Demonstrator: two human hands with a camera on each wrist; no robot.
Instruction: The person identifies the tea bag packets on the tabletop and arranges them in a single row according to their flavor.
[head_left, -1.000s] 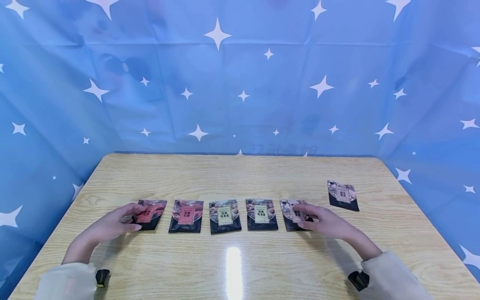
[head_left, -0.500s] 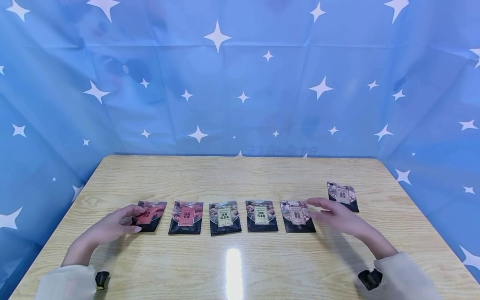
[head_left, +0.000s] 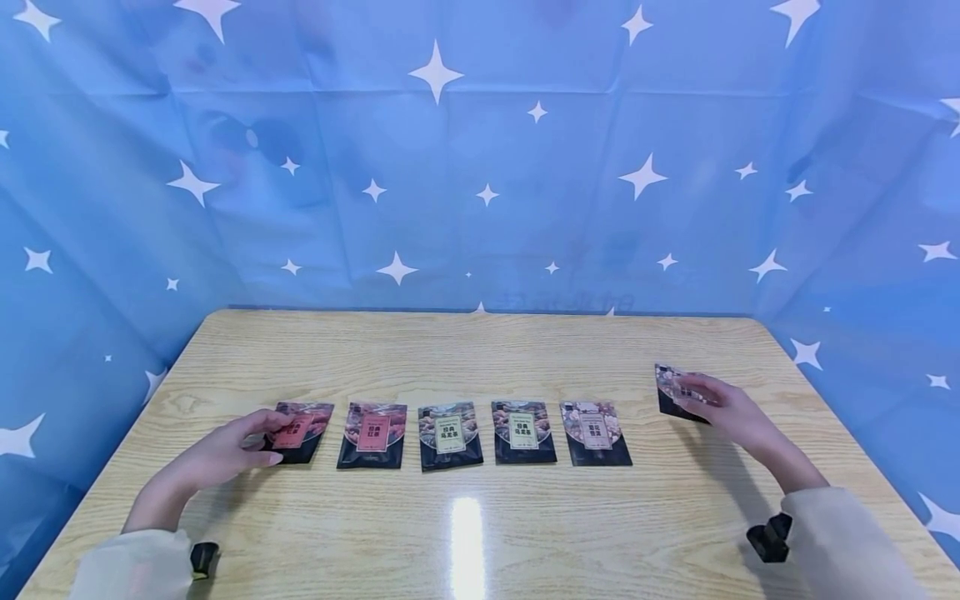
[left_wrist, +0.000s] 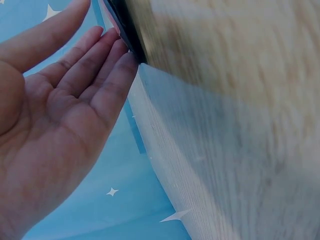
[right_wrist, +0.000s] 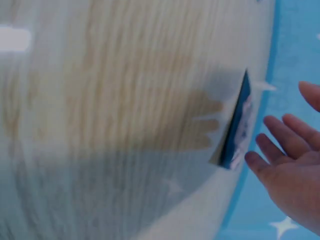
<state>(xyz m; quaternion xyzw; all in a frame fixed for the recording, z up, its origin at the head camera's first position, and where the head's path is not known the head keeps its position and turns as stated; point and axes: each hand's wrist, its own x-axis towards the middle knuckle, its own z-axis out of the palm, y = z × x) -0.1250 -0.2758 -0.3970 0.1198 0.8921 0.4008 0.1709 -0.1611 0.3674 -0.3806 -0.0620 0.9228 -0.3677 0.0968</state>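
Observation:
My left hand (head_left: 213, 457) touches a tea sachet with a red label (head_left: 306, 423) at the left end of a row; the left wrist view has its fingers extended against the dark sachet edge (left_wrist: 129, 30), thumb apart. Over a tea sachet with a pale pink label (head_left: 666, 385) at the back right reaches my right hand (head_left: 738, 417), partly covering it. In the right wrist view that sachet (right_wrist: 237, 132) lies just beyond the spread, relaxed fingertips (right_wrist: 256, 161), with a gap between.
Between the hands, the row continues with another red-label sachet (head_left: 372, 435), two green-label sachets (head_left: 450, 435) and a pink-label sachet (head_left: 596, 433), all flat on the wooden table (head_left: 337, 533). A blue star-patterned cloth (head_left: 480, 150) hangs behind and at both sides.
My right hand has let go of the pink-label sachet at the row's right end and moved right and back to the separate sachet. The left hand has stayed put.

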